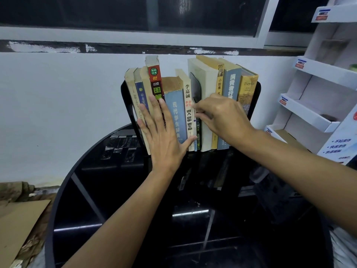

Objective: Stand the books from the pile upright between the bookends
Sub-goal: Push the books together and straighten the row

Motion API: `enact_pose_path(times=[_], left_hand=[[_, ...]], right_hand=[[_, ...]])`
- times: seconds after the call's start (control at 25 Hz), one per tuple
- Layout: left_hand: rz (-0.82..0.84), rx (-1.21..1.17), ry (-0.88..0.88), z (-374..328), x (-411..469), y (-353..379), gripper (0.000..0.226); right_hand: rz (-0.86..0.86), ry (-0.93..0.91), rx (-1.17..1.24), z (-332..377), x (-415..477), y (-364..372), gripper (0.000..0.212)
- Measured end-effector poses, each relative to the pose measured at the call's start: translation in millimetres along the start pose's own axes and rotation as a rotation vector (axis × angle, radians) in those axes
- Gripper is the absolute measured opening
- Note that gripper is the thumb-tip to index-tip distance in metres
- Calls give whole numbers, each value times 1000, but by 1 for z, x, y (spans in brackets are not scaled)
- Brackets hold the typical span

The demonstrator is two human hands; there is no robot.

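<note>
Round black glossy table (92, 219) against a white wall (58, 89); brown cardboard (17, 219) lies on the floor at far left; a row of books stands upright at the table's back edge, between a left black bookend (127, 105) and a right black bookend (254, 101); left group leans slightly left: cream-spined book (133, 89), red-spined book (155, 78), blue dictionary (176, 115), white-spined book (188, 105); left hand (162, 136) is open flat, fingers spread, palm pressed against the spines of this group, gripping nothing; a black divider plate (196, 86) shows in the gap mid-row; right hand (222, 115) is curled, fingertips pinching thin books (198, 136) in that gap; right group upright: thick pale book (206, 82), yellow-spined book (219, 82), grey-blue book (230, 84), ochre book (247, 88); white cardboard display rack (313, 93) at far right.
</note>
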State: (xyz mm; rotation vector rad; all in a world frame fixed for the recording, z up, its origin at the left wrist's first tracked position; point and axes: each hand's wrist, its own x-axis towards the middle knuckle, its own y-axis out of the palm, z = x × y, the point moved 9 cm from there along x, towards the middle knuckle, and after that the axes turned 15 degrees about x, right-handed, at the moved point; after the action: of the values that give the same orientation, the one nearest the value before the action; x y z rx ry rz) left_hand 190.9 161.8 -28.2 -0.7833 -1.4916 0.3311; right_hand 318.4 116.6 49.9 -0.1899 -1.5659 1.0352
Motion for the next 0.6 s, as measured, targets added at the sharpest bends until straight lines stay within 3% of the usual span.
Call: enact_pose_path(times=[0.6], left_hand=[[23, 19, -11, -1, 1, 0, 139]], right_hand=[[30, 21, -23, 3, 1, 5, 25]])
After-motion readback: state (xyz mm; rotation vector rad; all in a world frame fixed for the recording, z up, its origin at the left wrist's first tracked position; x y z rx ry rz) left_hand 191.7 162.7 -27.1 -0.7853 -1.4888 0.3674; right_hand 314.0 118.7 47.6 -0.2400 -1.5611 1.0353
